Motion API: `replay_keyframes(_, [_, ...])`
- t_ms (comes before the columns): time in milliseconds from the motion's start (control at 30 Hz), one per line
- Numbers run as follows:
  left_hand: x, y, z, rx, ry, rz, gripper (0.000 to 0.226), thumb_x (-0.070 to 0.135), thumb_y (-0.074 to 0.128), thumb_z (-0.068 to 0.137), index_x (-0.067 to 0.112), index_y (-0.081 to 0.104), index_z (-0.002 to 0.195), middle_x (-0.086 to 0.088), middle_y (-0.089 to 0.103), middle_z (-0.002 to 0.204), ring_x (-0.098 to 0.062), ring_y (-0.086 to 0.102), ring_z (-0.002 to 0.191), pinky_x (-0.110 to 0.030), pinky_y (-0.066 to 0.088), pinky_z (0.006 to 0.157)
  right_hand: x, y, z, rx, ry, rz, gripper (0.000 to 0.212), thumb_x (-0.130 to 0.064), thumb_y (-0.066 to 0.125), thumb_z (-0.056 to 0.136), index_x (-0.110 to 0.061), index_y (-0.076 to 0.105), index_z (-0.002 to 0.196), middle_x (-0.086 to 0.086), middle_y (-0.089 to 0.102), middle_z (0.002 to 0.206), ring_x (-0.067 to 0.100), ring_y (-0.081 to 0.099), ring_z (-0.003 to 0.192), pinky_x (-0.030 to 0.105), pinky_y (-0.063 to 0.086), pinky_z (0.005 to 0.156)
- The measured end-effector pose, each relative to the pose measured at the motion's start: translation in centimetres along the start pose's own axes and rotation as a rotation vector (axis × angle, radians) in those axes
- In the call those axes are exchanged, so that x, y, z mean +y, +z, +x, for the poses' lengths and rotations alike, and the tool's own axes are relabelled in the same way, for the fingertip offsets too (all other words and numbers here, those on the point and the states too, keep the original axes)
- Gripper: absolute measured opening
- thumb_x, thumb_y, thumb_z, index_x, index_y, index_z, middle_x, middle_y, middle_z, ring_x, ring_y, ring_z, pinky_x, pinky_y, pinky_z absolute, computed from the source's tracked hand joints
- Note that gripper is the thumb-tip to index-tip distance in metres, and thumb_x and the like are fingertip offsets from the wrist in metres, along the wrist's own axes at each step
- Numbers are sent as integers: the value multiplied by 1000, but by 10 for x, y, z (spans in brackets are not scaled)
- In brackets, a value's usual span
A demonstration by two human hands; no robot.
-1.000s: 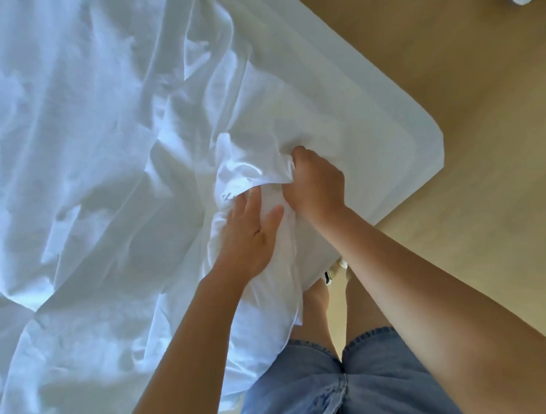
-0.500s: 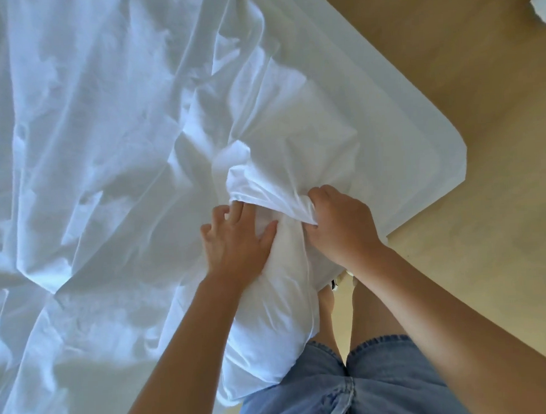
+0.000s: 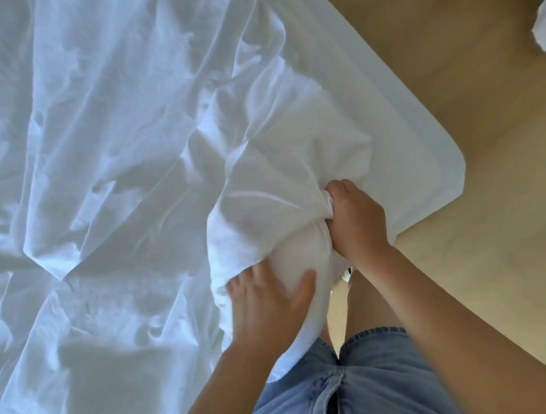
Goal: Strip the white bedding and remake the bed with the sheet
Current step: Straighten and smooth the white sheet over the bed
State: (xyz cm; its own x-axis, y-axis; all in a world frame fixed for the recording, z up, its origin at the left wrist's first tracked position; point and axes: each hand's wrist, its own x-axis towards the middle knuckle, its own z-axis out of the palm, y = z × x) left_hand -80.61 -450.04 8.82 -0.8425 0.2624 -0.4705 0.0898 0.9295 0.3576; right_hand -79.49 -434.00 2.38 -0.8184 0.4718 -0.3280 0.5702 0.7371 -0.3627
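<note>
A crumpled white sheet (image 3: pixel 113 170) covers the bed. At the near edge it bulges over a rounded, padded white corner (image 3: pixel 302 262). My right hand (image 3: pixel 358 223) grips a bunched fold of the sheet just right of that bulge. With thumb spread, my left hand (image 3: pixel 266 304) lies flat on the padded corner. Its fingertips are hidden under the sheet's edge. The bare mattress corner (image 3: pixel 445 168) juts out to the right, beyond my right hand.
Light wooden floor (image 3: pixel 463 82) runs along the right side of the bed. A white bundle (image 3: pixel 544 26) lies on it at the top right edge. My denim shorts (image 3: pixel 361 387) and legs stand against the bed's near edge.
Both hands have drawn back toward me. The right hand's fold of sheet now stretches over the padded corner, and the left hand has slid lower on it.
</note>
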Motion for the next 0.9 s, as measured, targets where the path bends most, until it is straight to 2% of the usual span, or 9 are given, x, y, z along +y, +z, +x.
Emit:
replay_keyframes(100, [22, 15, 18, -77, 171, 53, 78, 67, 55, 76, 15, 43, 133, -4, 54, 128, -24, 48, 120, -31, 33, 99, 8, 0, 1, 75, 123, 94, 38, -8, 53, 86, -8, 50, 124, 10, 55, 107, 31, 54, 94, 35, 37, 70])
replay_keyframes(200, [40, 28, 42, -180, 416, 14, 73, 70, 44, 79, 18, 46, 130, 3, 60, 121, -15, 55, 112, -19, 33, 88, 9, -3, -5, 226, 249, 227, 50, -10, 58, 83, -7, 46, 132, 12, 54, 109, 31, 50, 97, 40, 40, 77])
replay_keyframes(300, [49, 44, 54, -434, 476, -84, 65, 65, 40, 80, 18, 45, 124, 7, 57, 108, -13, 54, 98, -22, 36, 77, 11, -2, -7, 273, 326, 265, 49, -10, 55, 85, -8, 46, 133, 12, 53, 112, 30, 49, 99, 40, 40, 78])
replay_keyframes(433, [36, 60, 64, -550, 604, 45, 64, 49, 38, 69, 19, 40, 124, 11, 46, 90, -9, 49, 82, -22, 36, 63, 29, 3, -18, 394, 494, 287, 41, -1, 60, 75, 1, 56, 116, 19, 54, 109, 38, 50, 97, 43, 40, 74])
replay_keyframes(500, [30, 66, 75, -598, 514, 268, 58, 44, 49, 73, 20, 42, 125, 8, 50, 95, -12, 51, 87, -24, 39, 66, 38, 10, -30, 301, 611, 354, 25, -2, 56, 74, -1, 53, 100, 15, 53, 100, 35, 51, 90, 41, 41, 68])
replay_keyframes(600, [42, 68, 86, -618, 404, 355, 36, 31, 52, 86, 19, 53, 120, 0, 60, 109, -16, 55, 97, -23, 41, 72, 33, 26, -38, 60, 663, 556, 8, -6, 50, 80, -12, 47, 83, 5, 55, 87, 26, 53, 79, 31, 38, 60])
replay_keyframes(733, [58, 47, 64, -715, 485, 60, 15, 11, 59, 75, 11, 56, 90, -10, 63, 87, -11, 57, 75, -12, 42, 58, 25, 28, -32, 208, 497, 777, 5, -5, 45, 74, -6, 49, 74, 1, 52, 69, 17, 45, 66, 26, 30, 56])
replay_keyframes(833, [69, 30, 52, -757, 221, -581, 33, 17, 60, 57, 0, 54, 84, -6, 58, 78, -12, 57, 76, -19, 46, 68, 19, 26, -31, 340, 342, 877, 7, -9, 44, 72, -7, 51, 70, -5, 45, 63, 12, 41, 62, 24, 30, 56])
replay_keyframes(900, [73, 37, 55, -680, 53, -759, 15, 15, 61, 69, 6, 48, 71, 3, 50, 67, -1, 55, 69, -14, 44, 68, 10, 26, -34, 392, 306, 902, 13, -7, 46, 78, -17, 45, 69, -10, 42, 63, 10, 41, 63, 24, 33, 57])
